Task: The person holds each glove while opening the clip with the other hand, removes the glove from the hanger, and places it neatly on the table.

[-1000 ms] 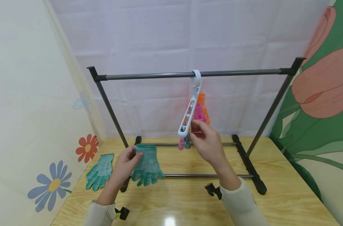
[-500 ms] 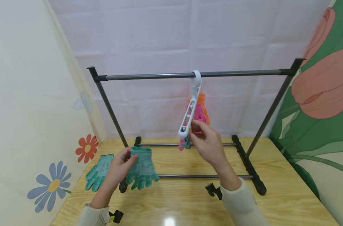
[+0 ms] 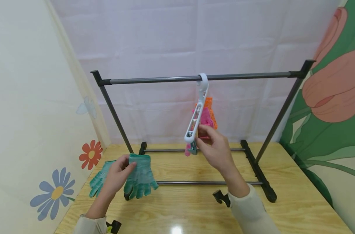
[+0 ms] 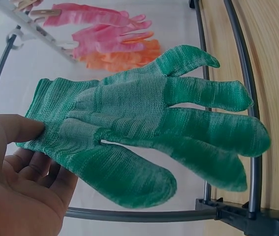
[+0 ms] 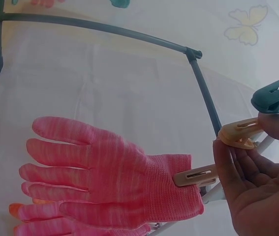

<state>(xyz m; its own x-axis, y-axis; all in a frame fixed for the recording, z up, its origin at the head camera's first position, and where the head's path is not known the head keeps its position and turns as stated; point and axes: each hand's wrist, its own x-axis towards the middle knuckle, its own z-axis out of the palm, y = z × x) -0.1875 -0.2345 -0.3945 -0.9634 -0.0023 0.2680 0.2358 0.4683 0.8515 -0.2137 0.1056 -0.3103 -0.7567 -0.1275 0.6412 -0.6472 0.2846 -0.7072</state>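
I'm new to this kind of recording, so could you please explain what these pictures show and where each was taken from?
There is no robot here, just a person's two bare hands. The wide picture comes from a camera on the head, looking forward and down; the two others come from one camera on each wrist. A dark rack stands on a wooden table, with a white hanger hooked over its top bar. The left hand holds a green glove by its cuff; another green glove lies on the table, partly hidden. The right hand pinches a yellowish clip at the hanger, where pink gloves and an orange glove hang.
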